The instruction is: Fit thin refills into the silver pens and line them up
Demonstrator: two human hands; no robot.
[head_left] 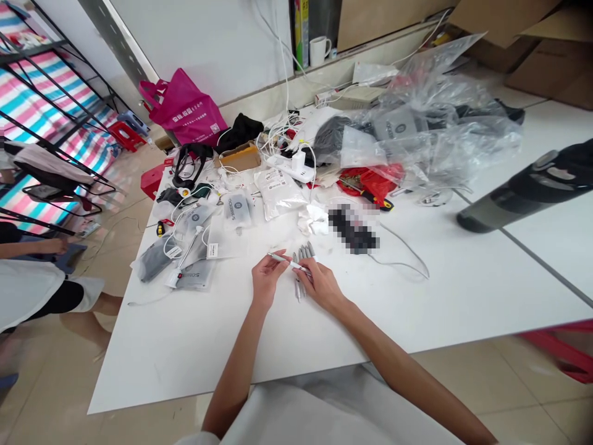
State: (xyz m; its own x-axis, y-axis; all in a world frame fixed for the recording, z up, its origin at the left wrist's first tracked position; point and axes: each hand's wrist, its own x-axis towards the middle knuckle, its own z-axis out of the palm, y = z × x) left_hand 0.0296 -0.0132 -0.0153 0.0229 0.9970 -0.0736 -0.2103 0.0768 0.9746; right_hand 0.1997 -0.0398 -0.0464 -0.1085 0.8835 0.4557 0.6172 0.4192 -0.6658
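Both my hands are over the white table (463, 284), pinching one thin silver pen (283, 260) between them. My left hand (265, 278) holds the pen's left end with fingers closed on it. My right hand (320, 285) grips the pen's right end. Under and just beyond my right hand lies a row of several more grey pens (304, 252), side by side on the table.
Small plastic-bagged items (194, 247) lie to the left, a white power strip (296, 167) and cables behind. A heap of clear plastic bags (430, 123) fills the back right. A dark cylinder (523, 191) lies at right. Another seated person's legs (50, 296) are at far left, beside the table.
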